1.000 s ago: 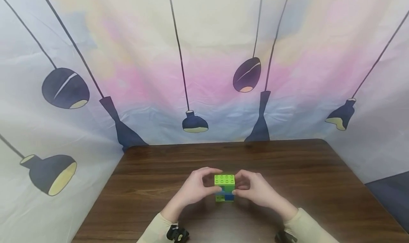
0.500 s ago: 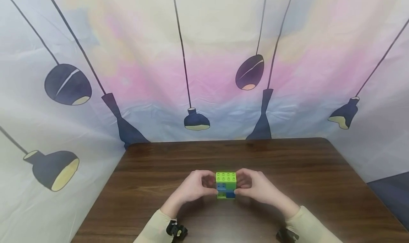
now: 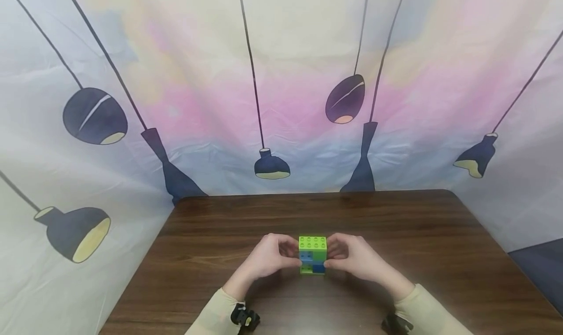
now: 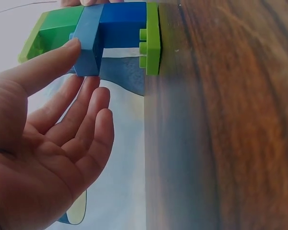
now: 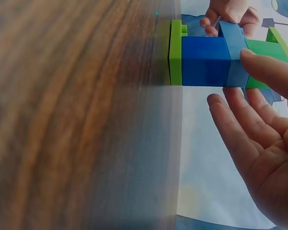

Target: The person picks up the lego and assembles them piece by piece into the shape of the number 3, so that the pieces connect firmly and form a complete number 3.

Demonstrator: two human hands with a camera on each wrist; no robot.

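A toy brick stack (image 3: pixel 319 255) stands upright on the table between both hands. Its lime baseplate (image 4: pixel 153 40) carries a dark blue brick (image 4: pixel 124 24), with a wider light blue brick (image 4: pixel 90 40) above. Over that come a green brick (image 5: pixel 266 60) and a lime studded top plate (image 3: pixel 313 243). My left hand (image 3: pixel 269 257) pinches the light blue brick's overhanging end, thumb on the near face and fingers behind. From the opposite side my right hand (image 3: pixel 358 259) grips the stack, thumb against the light blue brick. The far fingertips are partly hidden.
The dark wooden table (image 3: pixel 211 256) extends around the hands to a rounded back edge. Behind it hangs a fabric backdrop (image 3: pixel 303 46) printed with lamps. A black wrist device (image 3: pixel 245 318) sits at the left sleeve, another (image 3: pixel 396 323) at the right.
The left fingers have come down from beside the top plate to behind the stack, and the left thumb shifted, uncovering more light blue brick. The head view has shifted slightly.
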